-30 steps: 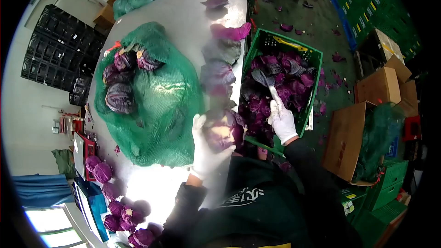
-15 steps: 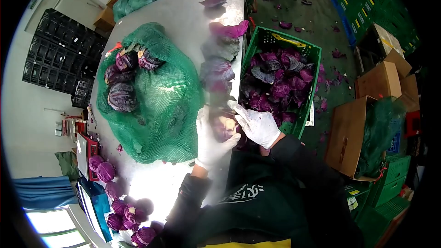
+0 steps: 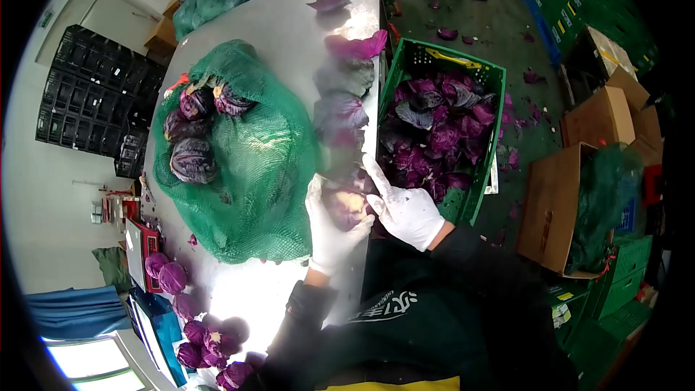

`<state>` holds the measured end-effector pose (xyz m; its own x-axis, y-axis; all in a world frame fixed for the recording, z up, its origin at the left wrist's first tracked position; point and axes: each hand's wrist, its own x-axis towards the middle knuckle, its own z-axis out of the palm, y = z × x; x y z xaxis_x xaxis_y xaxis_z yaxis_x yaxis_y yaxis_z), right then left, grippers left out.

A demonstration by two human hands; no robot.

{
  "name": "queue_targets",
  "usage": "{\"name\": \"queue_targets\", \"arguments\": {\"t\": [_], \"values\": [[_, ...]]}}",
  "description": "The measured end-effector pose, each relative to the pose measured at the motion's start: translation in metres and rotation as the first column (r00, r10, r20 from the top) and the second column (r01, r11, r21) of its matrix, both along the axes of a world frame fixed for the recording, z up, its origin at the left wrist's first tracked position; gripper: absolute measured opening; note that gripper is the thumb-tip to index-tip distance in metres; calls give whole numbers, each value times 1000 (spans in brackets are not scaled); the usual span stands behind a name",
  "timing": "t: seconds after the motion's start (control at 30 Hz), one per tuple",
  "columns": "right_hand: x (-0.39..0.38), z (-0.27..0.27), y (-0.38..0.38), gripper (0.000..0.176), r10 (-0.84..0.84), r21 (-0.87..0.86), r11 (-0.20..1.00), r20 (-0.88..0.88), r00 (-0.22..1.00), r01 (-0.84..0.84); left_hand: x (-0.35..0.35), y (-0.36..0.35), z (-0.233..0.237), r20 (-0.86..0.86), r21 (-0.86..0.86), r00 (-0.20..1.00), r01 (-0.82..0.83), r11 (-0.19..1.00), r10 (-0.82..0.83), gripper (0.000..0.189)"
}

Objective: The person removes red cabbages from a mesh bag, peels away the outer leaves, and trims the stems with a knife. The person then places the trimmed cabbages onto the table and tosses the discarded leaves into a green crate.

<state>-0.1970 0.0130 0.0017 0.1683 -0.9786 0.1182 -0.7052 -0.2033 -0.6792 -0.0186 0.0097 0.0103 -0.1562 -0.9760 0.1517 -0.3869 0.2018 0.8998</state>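
Note:
My left hand [image 3: 331, 228], in a white glove, is wrapped round a purple cabbage [image 3: 346, 206] at the table's near edge, its pale cut stem facing up. My right hand [image 3: 409, 213], also gloved, is at the cabbage's right side. Its index finger points up and away, apart from the thumb, which is close to the cabbage; the other fingers are partly curled. I see nothing plainly held in it. Left of my hands lies a green mesh bag [image 3: 271, 174] with several cabbages [image 3: 194, 161] in its mouth.
A green crate [image 3: 499, 101] full of purple leaves [image 3: 441, 127] stands right of the metal table [image 3: 289, 18]. Loose leaves [image 3: 340, 108] line the table's right edge. Several peeled cabbages [image 3: 213, 340] lie at lower left, near a red scale [image 3: 150, 246]. Cardboard boxes [image 3: 543, 210] stand farther right.
My right index finger has straightened and lifted away from the cabbage and from the thumb. My left hand keeps its hold, with the cabbage slightly turned. The view has shifted a little.

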Motion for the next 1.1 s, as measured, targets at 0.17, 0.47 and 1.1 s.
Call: {"name": "queue_targets", "arguments": {"t": [0.17,0.47,1.1], "values": [[-10,-30,-32,52,-140,52,990,144,980,134,4,4,-5,175,-112,984,3,994,17,110],[-4,-6,-27,69,52,177,979,286,957,-106,3,1,5,0,40,999,42,998,-42,109],[-8,-4,-54,42,95,-218,973,65,993,-78,9,-33,24,187,19,970,155,988,-156,111]]}}
